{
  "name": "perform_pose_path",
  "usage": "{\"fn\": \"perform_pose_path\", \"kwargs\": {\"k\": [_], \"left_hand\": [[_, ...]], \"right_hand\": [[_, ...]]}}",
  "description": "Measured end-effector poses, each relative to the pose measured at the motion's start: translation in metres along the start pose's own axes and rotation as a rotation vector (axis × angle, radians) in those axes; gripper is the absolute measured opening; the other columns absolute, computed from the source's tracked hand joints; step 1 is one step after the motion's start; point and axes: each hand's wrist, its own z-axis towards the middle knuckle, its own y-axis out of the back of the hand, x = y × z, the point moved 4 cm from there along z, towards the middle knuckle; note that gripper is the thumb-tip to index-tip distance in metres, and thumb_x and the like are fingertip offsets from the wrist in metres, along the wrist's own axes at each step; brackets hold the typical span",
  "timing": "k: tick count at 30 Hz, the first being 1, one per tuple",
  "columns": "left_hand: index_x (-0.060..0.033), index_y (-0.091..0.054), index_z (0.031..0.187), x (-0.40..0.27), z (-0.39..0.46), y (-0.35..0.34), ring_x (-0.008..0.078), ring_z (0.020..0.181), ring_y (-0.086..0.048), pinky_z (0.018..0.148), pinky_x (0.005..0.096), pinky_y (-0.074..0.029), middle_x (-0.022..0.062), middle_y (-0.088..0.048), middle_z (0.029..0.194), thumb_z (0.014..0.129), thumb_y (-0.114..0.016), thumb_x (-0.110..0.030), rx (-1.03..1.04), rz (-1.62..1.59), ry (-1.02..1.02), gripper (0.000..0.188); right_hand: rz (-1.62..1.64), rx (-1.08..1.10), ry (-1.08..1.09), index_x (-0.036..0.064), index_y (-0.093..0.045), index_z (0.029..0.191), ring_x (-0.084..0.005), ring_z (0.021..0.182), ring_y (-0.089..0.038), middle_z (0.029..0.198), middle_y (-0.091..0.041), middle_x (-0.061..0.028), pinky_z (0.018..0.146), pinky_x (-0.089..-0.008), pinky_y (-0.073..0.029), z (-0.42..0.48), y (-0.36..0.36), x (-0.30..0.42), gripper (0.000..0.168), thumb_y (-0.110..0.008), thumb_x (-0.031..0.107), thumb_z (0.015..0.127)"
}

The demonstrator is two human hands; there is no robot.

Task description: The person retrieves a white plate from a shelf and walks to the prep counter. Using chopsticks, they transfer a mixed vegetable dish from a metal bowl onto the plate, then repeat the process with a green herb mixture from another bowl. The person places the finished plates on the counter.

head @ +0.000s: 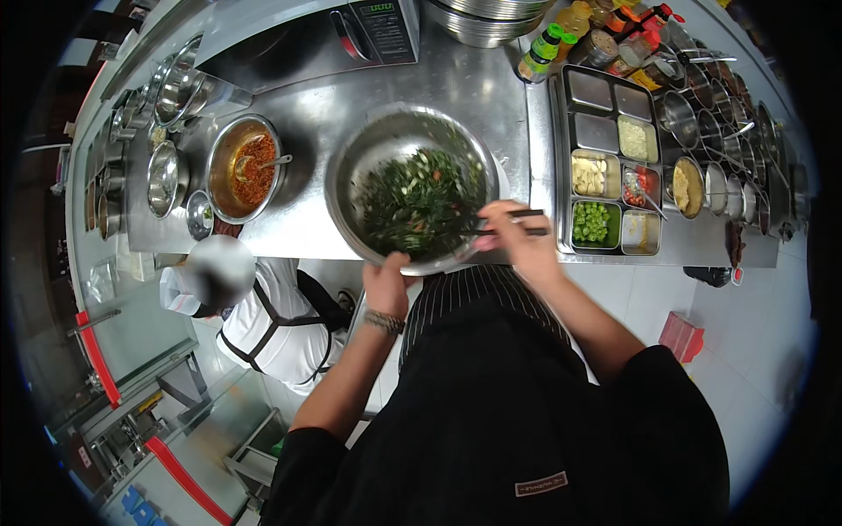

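Observation:
A large stainless steel mixing bowl (348, 171) stands near the front edge of the steel counter. Dark leafy greens (421, 204) with pale and reddish bits fill its lower part, blurred by motion. My left hand (387, 287) grips the near rim, thumb over the edge. At the right rim, my right hand (516, 238) is closed around dark chopsticks (534, 214), whose far ends reach over the greens. Left of this bowl sits a smaller steel bowl (214, 172) of red chili mixture (255, 167) with a metal ladle (283, 160) in it.
A microwave (385, 33), stacked steel basins (490, 33) and sauce bottles (539, 56) stand at the back. On the right are a tray of steel ingredient containers (564, 230) and many small pots (679, 121). A person in white (283, 342) is at the left counter edge.

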Motion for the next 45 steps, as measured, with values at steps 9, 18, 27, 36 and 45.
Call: {"fn": "perform_pose_path", "kwargs": {"k": [9,18,27,36,45], "left_hand": [[0.0003,-0.050,0.114,0.034,-0.029,0.015,0.0238,0.086,-0.062,0.065,0.0398,-0.056,0.0102,-0.059,0.101,0.078,-0.053,0.000,0.124,-0.001,-0.130,0.035],[0.0011,-0.053,0.110,0.002,-0.025,0.020,0.0245,0.090,-0.063,0.076,0.0366,-0.056,0.0108,-0.061,0.100,0.078,-0.053,-0.002,0.112,-0.037,-0.223,0.033],[0.0046,-0.055,0.103,-0.044,-0.033,0.007,0.0231,0.082,-0.064,0.069,0.0330,-0.053,0.0116,-0.062,0.095,0.079,-0.054,-0.002,0.089,-0.098,-0.159,0.026],[0.0036,-0.051,0.102,-0.027,-0.018,-0.001,0.0271,0.078,-0.064,0.064,0.0381,-0.057,0.0138,-0.060,0.094,0.079,-0.053,0.000,0.139,-0.160,-0.020,0.024],[0.0037,-0.048,0.103,-0.012,-0.021,-0.001,0.0241,0.074,-0.065,0.059,0.0356,-0.057,0.0126,-0.060,0.091,0.080,-0.052,-0.001,0.071,-0.120,0.083,0.023]], "right_hand": [[-0.051,0.152,0.393,-0.001,-0.065,0.095,-0.0154,0.075,-0.063,0.089,-0.062,-0.0088,0.070,-0.0252,-0.053,0.002,-0.027,0.019,0.015,-0.055,0.009,0.091],[-0.466,0.307,0.627,-0.001,-0.064,0.104,-0.0201,0.080,-0.060,0.090,-0.064,-0.0130,0.070,-0.0294,-0.048,-0.003,-0.021,0.084,0.021,-0.056,0.001,0.085],[-0.610,0.328,0.608,-0.002,-0.065,0.096,-0.0199,0.074,-0.060,0.085,-0.063,-0.0123,0.067,-0.0276,-0.047,-0.023,-0.004,0.099,0.015,-0.057,-0.003,0.083],[-0.586,0.377,0.479,-0.001,-0.065,0.096,-0.0196,0.075,-0.061,0.086,-0.063,-0.0116,0.068,-0.0273,-0.048,-0.034,-0.015,0.074,0.014,-0.057,0.000,0.085],[-0.594,0.231,0.609,-0.002,-0.065,0.095,-0.0195,0.073,-0.060,0.084,-0.063,-0.0116,0.066,-0.0254,-0.046,-0.021,-0.020,0.067,0.012,-0.058,0.001,0.086]]}}
